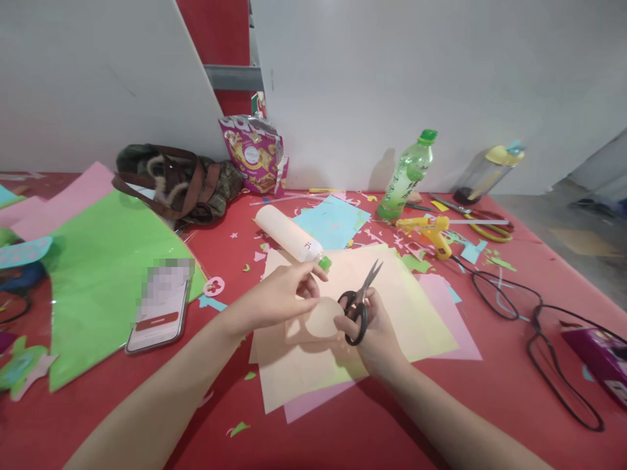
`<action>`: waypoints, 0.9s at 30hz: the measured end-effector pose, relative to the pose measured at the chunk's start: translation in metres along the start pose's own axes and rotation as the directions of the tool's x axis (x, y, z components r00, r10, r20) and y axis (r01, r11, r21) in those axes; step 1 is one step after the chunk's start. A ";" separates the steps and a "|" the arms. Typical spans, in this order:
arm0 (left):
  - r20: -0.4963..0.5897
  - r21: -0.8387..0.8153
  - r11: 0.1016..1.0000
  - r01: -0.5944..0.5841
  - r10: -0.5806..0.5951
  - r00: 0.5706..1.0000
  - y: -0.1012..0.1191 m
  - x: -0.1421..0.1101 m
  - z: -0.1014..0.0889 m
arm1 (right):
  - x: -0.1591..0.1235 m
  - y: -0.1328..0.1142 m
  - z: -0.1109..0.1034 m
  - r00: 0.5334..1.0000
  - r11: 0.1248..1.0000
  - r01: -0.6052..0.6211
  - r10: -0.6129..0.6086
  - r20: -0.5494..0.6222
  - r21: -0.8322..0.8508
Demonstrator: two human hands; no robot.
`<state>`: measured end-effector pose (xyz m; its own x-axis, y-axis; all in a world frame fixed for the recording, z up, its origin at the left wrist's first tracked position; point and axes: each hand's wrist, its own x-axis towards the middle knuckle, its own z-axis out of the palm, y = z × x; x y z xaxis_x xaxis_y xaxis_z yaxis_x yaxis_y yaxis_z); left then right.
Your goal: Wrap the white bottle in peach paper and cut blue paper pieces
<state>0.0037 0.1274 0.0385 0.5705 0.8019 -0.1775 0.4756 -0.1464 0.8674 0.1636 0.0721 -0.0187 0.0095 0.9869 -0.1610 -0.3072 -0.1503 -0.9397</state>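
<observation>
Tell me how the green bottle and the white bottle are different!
The green bottle stands up, but the white bottle lies on its side. You can see through parts of the green bottle, but not through the white bottle. The same part: the green bottle's cap and the white bottle's cap are both green.

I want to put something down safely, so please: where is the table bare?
The widest bare patch of red table lies between the right forearm, pink paper corner and looped black cable. A smaller one lies between left forearm and bright-green sheet. The far right is crowded with the yellow glue gun and coloured paper scraps.
</observation>
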 end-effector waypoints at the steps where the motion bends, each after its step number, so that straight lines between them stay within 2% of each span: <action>1: -0.025 -0.015 1.000 -0.007 0.007 1.000 0.000 0.001 0.001 | 0.000 0.000 0.000 1.000 1.000 0.009 -0.009 -0.008 0.002; 5: -0.060 -0.032 0.999 0.001 -0.003 0.998 0.002 0.003 0.005 | 0.002 -0.002 -0.002 0.995 0.998 0.064 -0.063 -0.080 0.012; 9: -0.023 0.125 0.992 0.002 0.001 1.000 0.005 0.003 0.012 | 0.004 -0.004 -0.004 0.987 0.995 0.086 -0.080 -0.138 0.042; 12: -0.058 0.122 0.992 0.018 -0.011 0.998 0.006 0.004 0.017 | 0.003 -0.003 -0.004 0.990 0.996 0.068 -0.061 -0.125 0.058; 16: -0.217 -0.030 1.000 0.004 -0.011 0.976 0.006 0.004 0.014 | 0.000 0.002 -0.002 0.998 0.995 0.057 -0.060 0.033 0.087; 20: -0.365 -0.165 0.985 -0.042 -0.021 0.931 0.008 0.004 0.009 | -0.006 0.007 -0.002 0.967 0.996 0.051 -0.067 0.247 0.071; 23: -0.390 -0.211 0.975 -0.067 -0.021 0.921 0.008 0.004 0.010 | -0.010 0.010 -0.003 0.935 0.998 0.057 -0.058 0.350 0.012; 27: -0.381 -0.224 0.973 -0.052 -0.038 0.924 0.010 0.004 0.018 | -0.010 0.012 -0.003 0.931 0.996 0.094 -0.087 0.353 -0.002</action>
<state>0.0228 0.1191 0.0377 0.2541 0.9670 -0.0200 0.2831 -0.0546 0.9575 0.1625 0.0604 -0.0292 -0.3008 0.9529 0.0382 -0.3029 -0.0575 -0.9513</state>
